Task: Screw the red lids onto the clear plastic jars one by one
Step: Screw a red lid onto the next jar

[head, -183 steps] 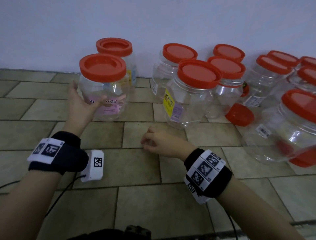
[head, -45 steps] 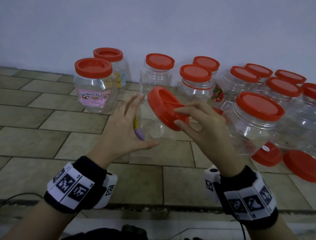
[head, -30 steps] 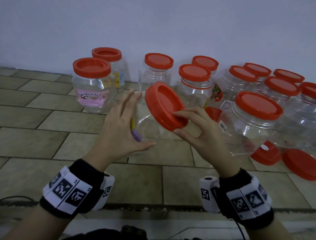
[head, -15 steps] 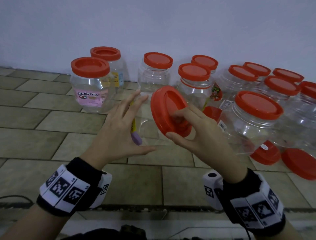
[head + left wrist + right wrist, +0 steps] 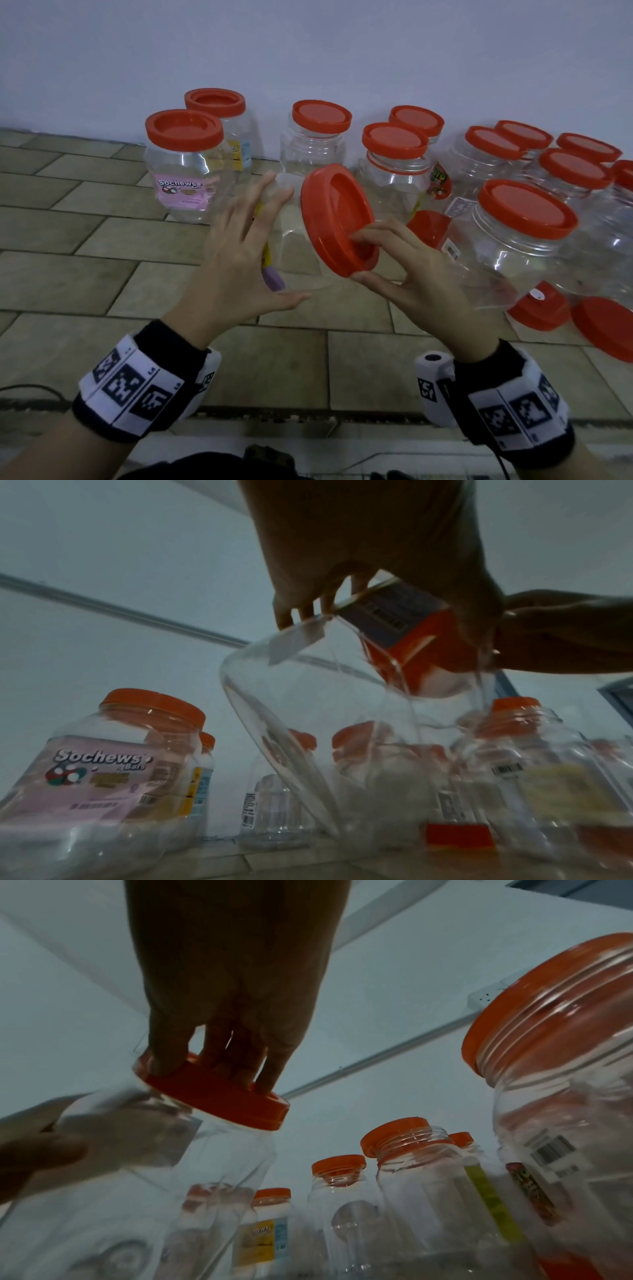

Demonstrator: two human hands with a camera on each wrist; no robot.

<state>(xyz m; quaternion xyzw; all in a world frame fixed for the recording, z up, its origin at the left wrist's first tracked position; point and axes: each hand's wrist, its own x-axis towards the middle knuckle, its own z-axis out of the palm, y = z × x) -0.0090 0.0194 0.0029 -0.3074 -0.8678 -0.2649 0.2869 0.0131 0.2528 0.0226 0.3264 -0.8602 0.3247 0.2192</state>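
Note:
I hold a clear plastic jar (image 5: 296,240) tilted above the tiled floor, its mouth toward the right. My left hand (image 5: 284,240) grips its body, fingers spread over the top and thumb underneath, beside a yellow and purple label (image 5: 270,270). A red lid (image 5: 334,212) sits on the jar's mouth, and my right hand (image 5: 356,257) pinches its rim between thumb and fingers. In the right wrist view the right hand (image 5: 219,1066) clasps the lid (image 5: 222,1102) from above. The left wrist view has the left hand (image 5: 342,607) on the jar wall (image 5: 318,712).
Several capped jars stand along the wall, among them a pink-labelled Sochews jar (image 5: 186,171) at the left and a large one (image 5: 513,240) close to my right hand. Loose red lids (image 5: 537,310) lie on the floor at the right. Bare tiles (image 5: 102,274) lie at the left.
The right hand has shifted its fingers round the lid's rim, and the lid's face now points more toward me. The left hand keeps the jar almost still.

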